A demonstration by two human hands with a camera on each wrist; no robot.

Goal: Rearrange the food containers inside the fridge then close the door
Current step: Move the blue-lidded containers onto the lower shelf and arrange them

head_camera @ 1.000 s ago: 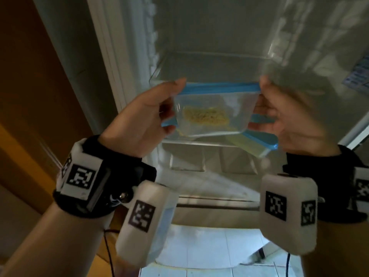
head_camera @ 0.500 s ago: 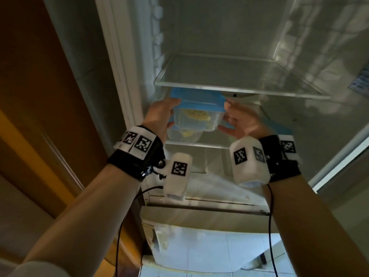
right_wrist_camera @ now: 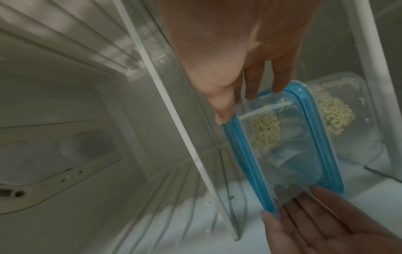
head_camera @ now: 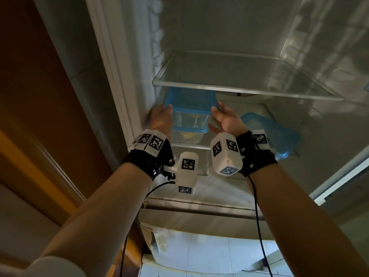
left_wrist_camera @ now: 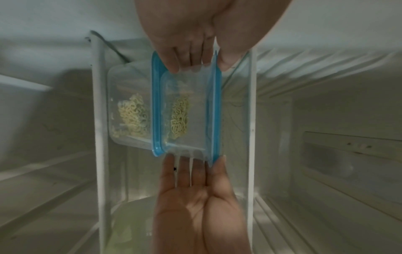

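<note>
A clear food container with a blue lid [head_camera: 189, 108] and noodles inside sits stacked on a second noodle container [head_camera: 187, 135], at the left of the fridge's lower shelf [head_camera: 191, 146]. My left hand [head_camera: 163, 111] is at its left end and my right hand [head_camera: 218, 111] at its right end. In the left wrist view the right hand [left_wrist_camera: 193, 163] has straight fingers whose tips touch the top container [left_wrist_camera: 187, 110]. In the right wrist view the left hand [right_wrist_camera: 289, 206] is likewise flat against the top container [right_wrist_camera: 282, 146]. A third blue-lidded container [head_camera: 269, 130] lies to the right.
A bare glass shelf [head_camera: 239, 88] hangs just above the stacked containers, leaving little headroom. The fridge's left wall [head_camera: 139, 96] is close beside my left hand. The brown door frame [head_camera: 50, 116] stands at the left. Floor tiles [head_camera: 199, 256] show below.
Both hands carried the blue-lidded container from in front of the fridge into the lower shelf and onto the other container. Their fingers have since straightened along its ends.
</note>
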